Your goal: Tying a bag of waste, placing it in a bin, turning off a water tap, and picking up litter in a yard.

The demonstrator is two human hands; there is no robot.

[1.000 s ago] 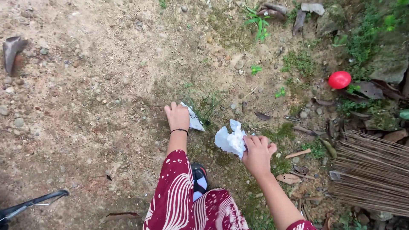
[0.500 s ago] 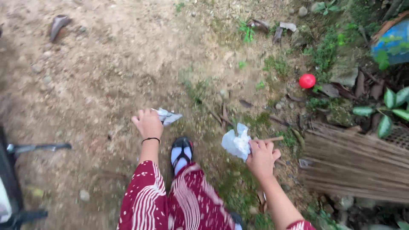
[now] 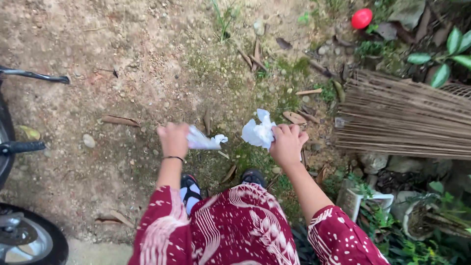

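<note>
Head view, looking down over my red-and-white patterned clothing (image 3: 235, 225) to bare, stony ground (image 3: 122, 64), read from left to right: at the far left, part of a two-wheeler with a dark handlebar grip (image 3: 22, 146) and a tyre (image 3: 46, 238); next, my left hand (image 3: 173, 139), a thin black band at the wrist, held low in front of me with the back of the hand towards the camera and the fingers closed around one end of a crumpled white scrap (image 3: 205, 142), the free end trailing to the right in the air above the dirt; just beside it, apart from it by a narrow gap, a second crumpled white wad (image 3: 259, 132) bunched in my right hand (image 3: 287, 144), whose fingers are curled shut over its right side, knuckles upward, forearm rising from the lower right; both arms are half bent and reach forward at about the same height, above my sandalled feet (image 3: 190, 189). I judge both scraps to be very light, soft and limp, likely thin paper or film that crushes readily, does not slip and can tear if pulled; a loose fist around the bulk of each holds it better than a pinch at an edge, which would let the rest flap. To the right lie dry leaves (image 3: 293, 117), a bundle of thin brown sticks like a broom head (image 3: 402, 122), a red ball (image 3: 361, 18) at the top edge and green plants (image 3: 441, 54)
</note>
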